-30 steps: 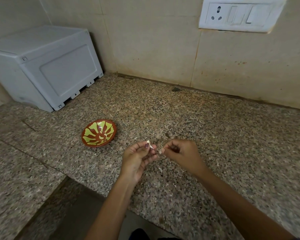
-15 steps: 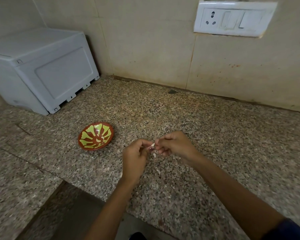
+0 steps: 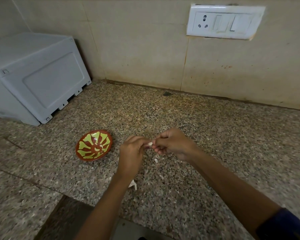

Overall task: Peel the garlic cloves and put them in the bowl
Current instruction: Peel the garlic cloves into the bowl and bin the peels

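Left hand (image 3: pixel 131 153) and right hand (image 3: pixel 171 144) both pinching garlic clove (image 3: pixel 150 143) above worktop (image 3: pixel 215 135). Best to hold clove steady left, strip skin with right fingertips. Then drop into bowl (image 3: pixel 83 155).

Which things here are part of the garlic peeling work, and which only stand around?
Part of the work:
- garlic clove, pinched between both hands
- left hand
- right hand
- bowl with peeled cloves inside
- peel scraps on the counter

Only standing around:
- grey plastic box, at the back left
- wall socket plate
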